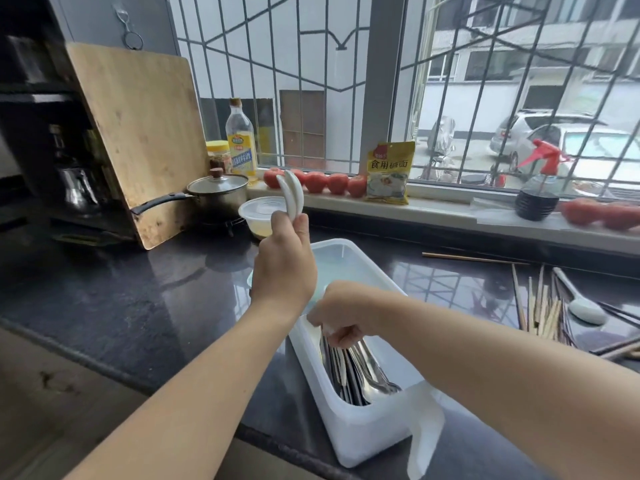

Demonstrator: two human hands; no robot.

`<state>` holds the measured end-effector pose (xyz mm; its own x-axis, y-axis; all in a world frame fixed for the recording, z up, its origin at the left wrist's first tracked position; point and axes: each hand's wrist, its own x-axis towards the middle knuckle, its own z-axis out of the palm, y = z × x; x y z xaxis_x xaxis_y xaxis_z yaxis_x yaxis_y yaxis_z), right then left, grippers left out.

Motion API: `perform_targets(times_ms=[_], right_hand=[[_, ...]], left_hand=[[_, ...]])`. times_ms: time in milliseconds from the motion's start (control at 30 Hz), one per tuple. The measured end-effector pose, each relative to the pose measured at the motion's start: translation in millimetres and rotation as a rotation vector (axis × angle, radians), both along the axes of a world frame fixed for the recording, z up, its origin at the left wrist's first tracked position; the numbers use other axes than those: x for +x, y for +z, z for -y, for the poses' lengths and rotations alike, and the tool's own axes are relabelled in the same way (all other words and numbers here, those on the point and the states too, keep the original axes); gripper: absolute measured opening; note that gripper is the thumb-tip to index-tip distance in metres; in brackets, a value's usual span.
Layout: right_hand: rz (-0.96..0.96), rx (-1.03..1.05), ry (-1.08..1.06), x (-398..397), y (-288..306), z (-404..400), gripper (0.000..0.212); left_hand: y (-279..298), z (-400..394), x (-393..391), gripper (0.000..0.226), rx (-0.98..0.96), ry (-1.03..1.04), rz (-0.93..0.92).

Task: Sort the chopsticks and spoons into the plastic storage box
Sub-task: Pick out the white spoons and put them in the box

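Your only view: head-worn wide-angle camera, looking forward and down over dark glossy countertop (138,299) toward barred window (346,81), your forearms close below lens

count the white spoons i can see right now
3: two white spoons are held upright in the left hand, and one lies on the counter at right among the chopsticks. More may be hidden in the storage box.

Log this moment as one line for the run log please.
left hand: holds white spoons raised | right hand: grips utensils in storage box | chopsticks: on counter
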<state>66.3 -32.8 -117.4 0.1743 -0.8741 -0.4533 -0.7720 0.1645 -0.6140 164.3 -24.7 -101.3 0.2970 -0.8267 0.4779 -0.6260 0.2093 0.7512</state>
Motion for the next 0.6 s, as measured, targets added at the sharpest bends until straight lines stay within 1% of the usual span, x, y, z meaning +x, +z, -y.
perform_targets(times_ms=[100, 167, 233, 300, 367, 467, 500, 533, 600], right_hand=[[0.065, -0.036, -0.020, 5.7, -6.9, 5.6, 0.005], [0.053, -0.027, 0.024, 8.0, -10.2, 6.1, 0.002], [0.014, 0.011, 0.052, 10.3, -14.2, 3.2, 0.013], [-0.008, 0.036, 0.069, 11.9, -19.5, 3.7, 0.016], [-0.114, -0.010, 0.112, 13.8, -20.9, 5.2, 0.018], [-0.345, -0.109, 0.211, 17.0, -20.5, 2.7, 0.035], [-0.374, -0.141, 0.249, 17.9, -22.5, 3.2, 0.036], [-0.361, -0.145, 0.271, 17.5, -25.6, 4.7, 0.033], [-0.380, -0.059, 0.302, 20.5, -28.1, 3.8, 0.024]], left_hand=[[-0.4, 0.7, 0.2, 0.033, 0.005, -0.019, 0.015], [-1.2, 0.8, 1.0, 0.036, 0.001, -0.029, 0.019], [-0.9, 0.2, 1.3, 0.037, 0.000, -0.029, 0.022], [-0.6, -0.7, 1.6, 0.037, 0.004, -0.023, 0.025], [-0.5, -1.0, 1.4, 0.036, 0.010, -0.022, 0.034], [-0.3, -2.1, 1.5, 0.036, 0.011, -0.025, 0.054], [0.0, -2.3, 1.6, 0.036, 0.008, -0.025, 0.059], [-0.3, -1.9, 1.9, 0.036, 0.007, -0.023, 0.063], [-1.1, -1.3, 2.7, 0.035, 0.000, -0.021, 0.066]])
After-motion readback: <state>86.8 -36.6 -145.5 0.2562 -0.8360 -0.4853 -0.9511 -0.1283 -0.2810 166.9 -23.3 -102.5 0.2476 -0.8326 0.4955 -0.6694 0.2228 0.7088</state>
